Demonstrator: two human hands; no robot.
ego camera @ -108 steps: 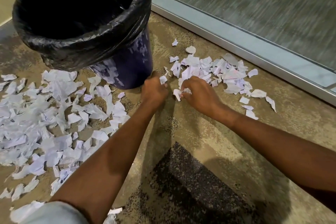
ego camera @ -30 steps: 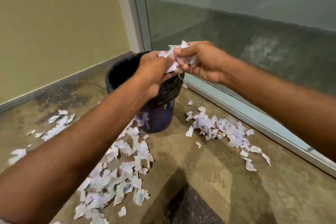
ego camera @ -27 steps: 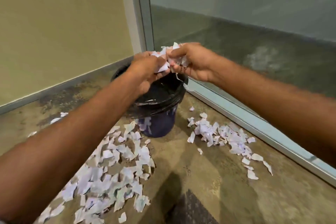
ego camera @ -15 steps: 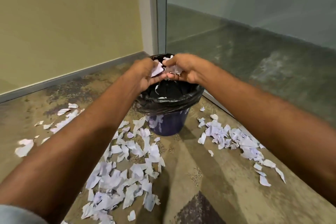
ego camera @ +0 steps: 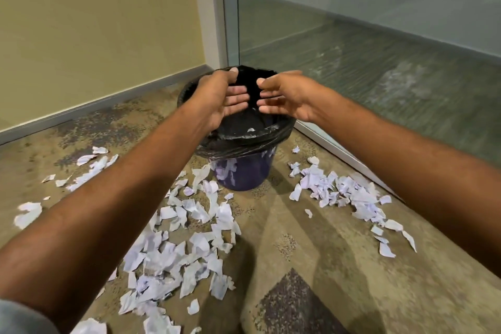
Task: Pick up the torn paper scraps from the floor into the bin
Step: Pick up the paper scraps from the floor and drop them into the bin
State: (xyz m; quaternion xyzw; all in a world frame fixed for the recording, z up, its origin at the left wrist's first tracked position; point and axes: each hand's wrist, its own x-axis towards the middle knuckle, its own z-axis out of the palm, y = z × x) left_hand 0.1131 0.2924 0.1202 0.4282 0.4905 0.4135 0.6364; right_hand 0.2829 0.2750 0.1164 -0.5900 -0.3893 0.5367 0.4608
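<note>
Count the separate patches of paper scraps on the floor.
3: a large patch in front of the bin, a thin patch far left near the wall, a third patch right of the bin along the glass. The arms may hide more.

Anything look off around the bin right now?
Only the unfinished mess: torn paper scraps litter the carpet left of the bin, a smaller heap lies to its right. The bin stands upright.

One bin, left hand and right hand, paper scraps beyond counting.
</note>
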